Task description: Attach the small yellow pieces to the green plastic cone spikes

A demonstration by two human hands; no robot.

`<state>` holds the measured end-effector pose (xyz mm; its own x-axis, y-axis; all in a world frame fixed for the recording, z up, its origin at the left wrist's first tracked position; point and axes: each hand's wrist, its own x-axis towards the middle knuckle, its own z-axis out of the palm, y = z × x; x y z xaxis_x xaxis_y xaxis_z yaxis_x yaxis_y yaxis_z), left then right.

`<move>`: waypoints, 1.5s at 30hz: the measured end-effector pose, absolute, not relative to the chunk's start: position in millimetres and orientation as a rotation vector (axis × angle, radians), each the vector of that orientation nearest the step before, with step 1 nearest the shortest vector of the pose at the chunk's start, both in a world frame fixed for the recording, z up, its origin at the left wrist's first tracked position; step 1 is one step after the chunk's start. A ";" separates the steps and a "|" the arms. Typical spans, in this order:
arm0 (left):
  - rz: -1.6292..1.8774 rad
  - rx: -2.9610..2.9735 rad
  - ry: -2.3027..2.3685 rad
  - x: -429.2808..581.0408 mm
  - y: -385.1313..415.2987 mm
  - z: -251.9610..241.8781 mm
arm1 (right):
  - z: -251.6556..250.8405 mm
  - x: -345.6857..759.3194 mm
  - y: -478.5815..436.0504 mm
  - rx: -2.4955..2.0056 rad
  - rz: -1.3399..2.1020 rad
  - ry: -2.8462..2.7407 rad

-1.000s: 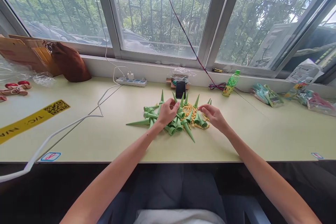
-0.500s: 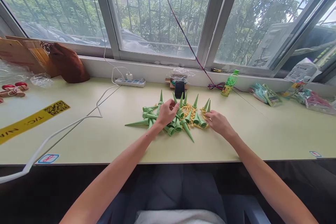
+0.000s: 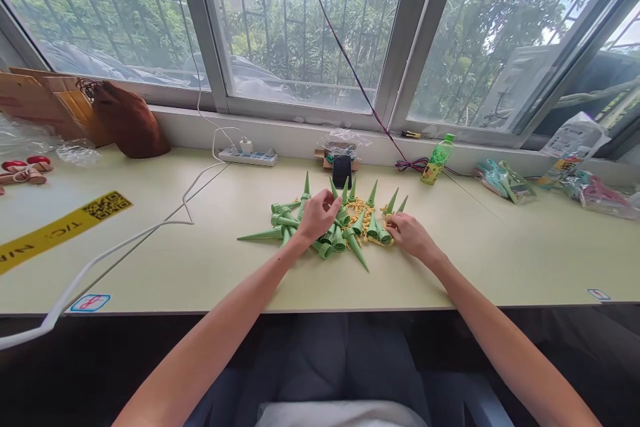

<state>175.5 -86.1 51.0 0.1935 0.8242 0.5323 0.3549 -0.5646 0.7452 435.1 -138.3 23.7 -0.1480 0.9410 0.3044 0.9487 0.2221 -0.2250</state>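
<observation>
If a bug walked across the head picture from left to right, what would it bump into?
Red balls → brown bag → power strip → left hand → yellow bits → right hand → green bottle → blue-green packet → pink packet.

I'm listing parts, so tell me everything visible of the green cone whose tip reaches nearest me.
The light-green tapered cone, apparently smooth plastic, lies on its side on the pale yellow-green tabletop. It narrows from a wider collar at the far end to a slim tip pointing toward you and to the right. The collar end sits among other green plastic-looking cones and near small yellow pieces; exact contacts are too small to tell. Neither the left hand nor the right hand is on it.
</observation>
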 end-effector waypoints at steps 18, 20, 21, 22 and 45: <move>1.321 2.027 1.098 175.7 -86.8 51.0 | 30.9 419.8 -131.3 -1.526 -0.084 -2.009; 1.316 2.026 1.099 175.9 -87.3 51.5 | 39.1 415.9 -128.2 -1.443 -0.103 -1.972; 1.313 2.027 1.100 175.9 -87.4 51.8 | 44.1 412.3 -126.5 -1.388 -0.103 -1.966; 1.310 2.028 1.102 175.8 -87.5 51.9 | 49.3 407.6 -124.7 -1.327 -0.098 -1.963; 1.299 1.959 1.111 171.1 -85.1 53.8 | 37.8 352.2 -119.8 -0.993 0.071 -1.868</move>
<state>171.1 -85.1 53.8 0.1972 0.8554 0.4790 0.3408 -0.5179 0.7846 352.2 -119.8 37.8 -0.1848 0.6575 0.7305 0.6001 0.6641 -0.4459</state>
